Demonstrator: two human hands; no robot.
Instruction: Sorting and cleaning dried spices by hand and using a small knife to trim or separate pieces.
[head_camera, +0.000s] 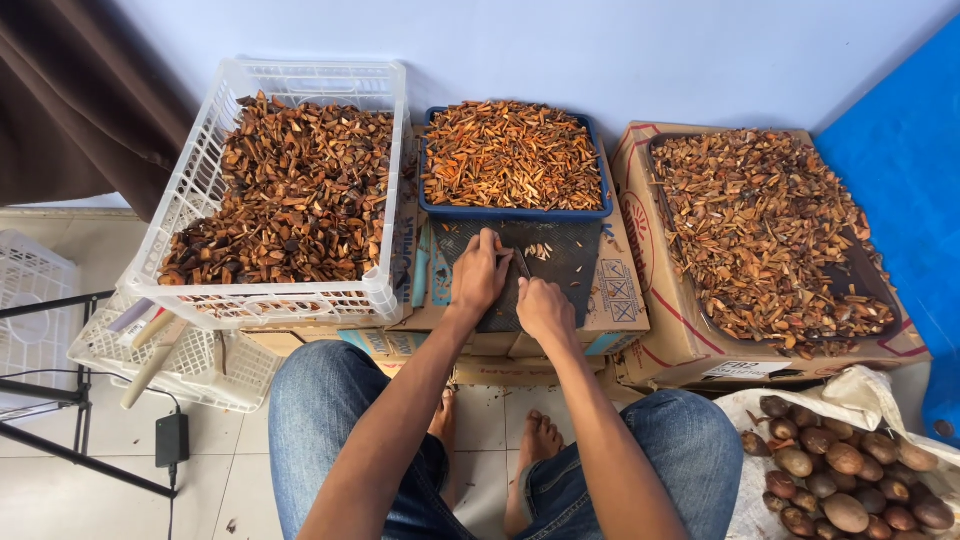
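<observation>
My left hand (479, 272) presses down on a dark mesh board (570, 262) that leans below a blue crate (510, 211). My right hand (544, 309) sits beside it, fingers closed around a thin dark blade whose tip (523, 264) pokes up between both hands. A few small orange-brown slivers (540, 250) lie on the board. The blue crate is heaped with thin orange-brown sliced pieces (510, 155). What my left hand pins under its fingers is hidden.
A white plastic crate (380, 290) at left holds darker brown chips. A cardboard box (660, 330) with a tray of brown pieces stands at right. A white sack (760, 480) of whole brown round fruits lies at lower right. White baskets, a black metal stand and a power adapter (171, 439) sit lower left.
</observation>
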